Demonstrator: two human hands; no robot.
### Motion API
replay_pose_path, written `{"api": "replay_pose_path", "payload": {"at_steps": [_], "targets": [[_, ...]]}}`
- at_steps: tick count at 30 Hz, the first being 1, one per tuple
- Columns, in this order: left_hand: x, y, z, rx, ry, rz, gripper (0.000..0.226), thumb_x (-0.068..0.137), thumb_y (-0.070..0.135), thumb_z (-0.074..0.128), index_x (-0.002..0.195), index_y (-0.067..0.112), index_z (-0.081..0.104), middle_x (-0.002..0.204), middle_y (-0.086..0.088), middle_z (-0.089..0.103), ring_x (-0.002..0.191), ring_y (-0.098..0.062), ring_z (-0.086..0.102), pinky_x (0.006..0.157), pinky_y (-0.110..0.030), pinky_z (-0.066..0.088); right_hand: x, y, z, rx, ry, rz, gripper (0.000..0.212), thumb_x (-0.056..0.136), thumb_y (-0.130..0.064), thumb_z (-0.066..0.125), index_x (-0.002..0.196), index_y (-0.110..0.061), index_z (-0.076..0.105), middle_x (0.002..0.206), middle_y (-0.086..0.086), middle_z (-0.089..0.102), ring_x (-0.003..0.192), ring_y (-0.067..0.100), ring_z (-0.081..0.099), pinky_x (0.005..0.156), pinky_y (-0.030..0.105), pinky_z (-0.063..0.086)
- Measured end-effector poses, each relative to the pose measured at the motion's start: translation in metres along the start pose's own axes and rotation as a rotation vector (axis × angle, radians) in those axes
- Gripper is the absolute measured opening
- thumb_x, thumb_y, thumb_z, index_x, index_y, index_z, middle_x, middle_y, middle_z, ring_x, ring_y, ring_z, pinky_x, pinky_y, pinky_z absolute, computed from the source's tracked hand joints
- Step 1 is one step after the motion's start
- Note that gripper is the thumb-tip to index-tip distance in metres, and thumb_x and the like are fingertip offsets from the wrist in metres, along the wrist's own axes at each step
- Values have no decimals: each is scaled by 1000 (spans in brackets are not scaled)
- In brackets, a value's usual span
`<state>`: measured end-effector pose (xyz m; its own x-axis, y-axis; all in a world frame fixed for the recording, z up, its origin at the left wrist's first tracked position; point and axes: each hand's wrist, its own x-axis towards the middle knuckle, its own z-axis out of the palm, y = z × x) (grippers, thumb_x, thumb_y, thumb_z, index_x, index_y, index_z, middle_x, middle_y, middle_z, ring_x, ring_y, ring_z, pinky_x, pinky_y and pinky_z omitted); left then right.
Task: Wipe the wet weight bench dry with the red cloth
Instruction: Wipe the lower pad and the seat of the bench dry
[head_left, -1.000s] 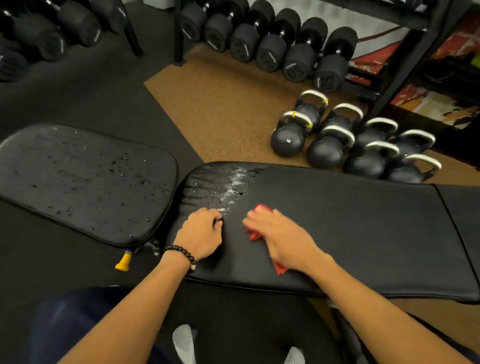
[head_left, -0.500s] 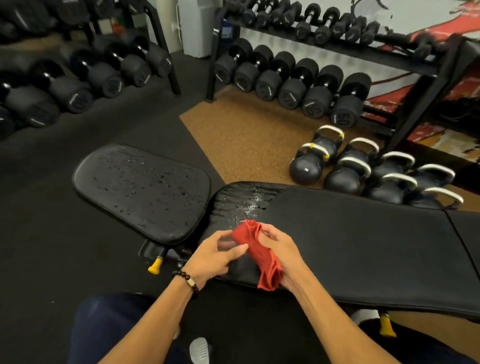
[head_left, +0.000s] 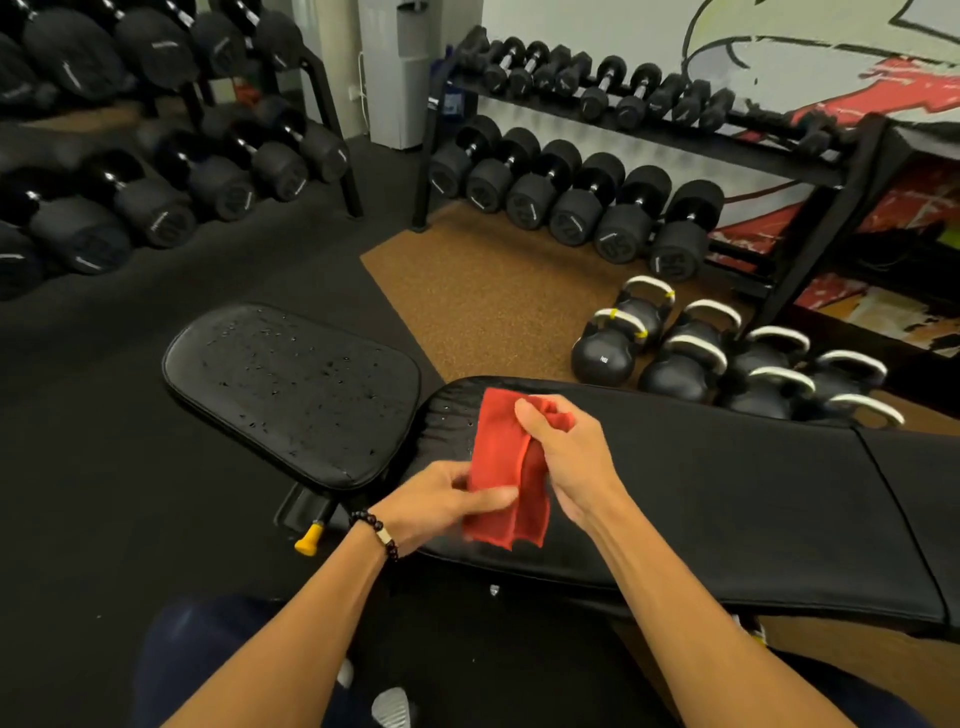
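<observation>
Both hands hold the red cloth lifted just above the near end of the long pad of the weight bench. Right hand: fingers curled, grip closed on the bunched top of the cloth. Left hand: thumb pinching the lower fold, wrist turned inward. Cloth hangs in loose folds, off the vinyl. Likely being refolded to a drier face. Advice: flatten it to a broad pad before pressing down. Droplets dot the seat pad, unwiped; overlap strokes there, edge to edge.
</observation>
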<state>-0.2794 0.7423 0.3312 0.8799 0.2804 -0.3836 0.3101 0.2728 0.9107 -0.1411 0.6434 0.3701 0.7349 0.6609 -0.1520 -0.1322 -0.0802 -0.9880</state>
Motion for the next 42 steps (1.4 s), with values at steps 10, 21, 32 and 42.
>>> {"api": "replay_pose_path", "payload": {"at_steps": [10, 21, 32, 42], "targets": [[37, -16, -24, -458, 371, -2, 22, 80, 5, 77, 82, 14, 57, 87, -12, 66, 67, -19, 66, 56, -36, 57, 8, 35, -47, -126, 221, 301, 29, 80, -9, 77, 101, -18, 59, 92, 12, 70, 83, 30, 71, 78, 56, 60], [101, -18, -46, 484, 683, 129, 16, 80, 15, 79, 86, 18, 65, 83, 1, 69, 76, -12, 62, 64, -11, 44, 11, 52, -55, -1127, 6, 36, 30, 87, -52, 66, 79, -27, 54, 68, -8, 60, 75, 17, 59, 69, 38, 51], [72, -65, -64, 795, 626, 132, 11, 93, 30, 61, 101, 23, 61, 100, 2, 62, 94, -20, 60, 83, -42, 51, 62, 126, -1, -1582, -546, -553, 57, 100, -47, 26, 152, -27, 37, 162, -1, 30, 151, 24, 23, 118, 50, 27], [38, -100, -43, 574, 739, -70, 55, 100, 39, 49, 148, 14, 37, 151, -5, 35, 138, -23, 36, 113, -38, 33, 110, 135, 56, -1550, -357, -525, 47, 97, -32, 39, 142, -23, 47, 150, 3, 43, 142, 30, 33, 110, 50, 37]]}}
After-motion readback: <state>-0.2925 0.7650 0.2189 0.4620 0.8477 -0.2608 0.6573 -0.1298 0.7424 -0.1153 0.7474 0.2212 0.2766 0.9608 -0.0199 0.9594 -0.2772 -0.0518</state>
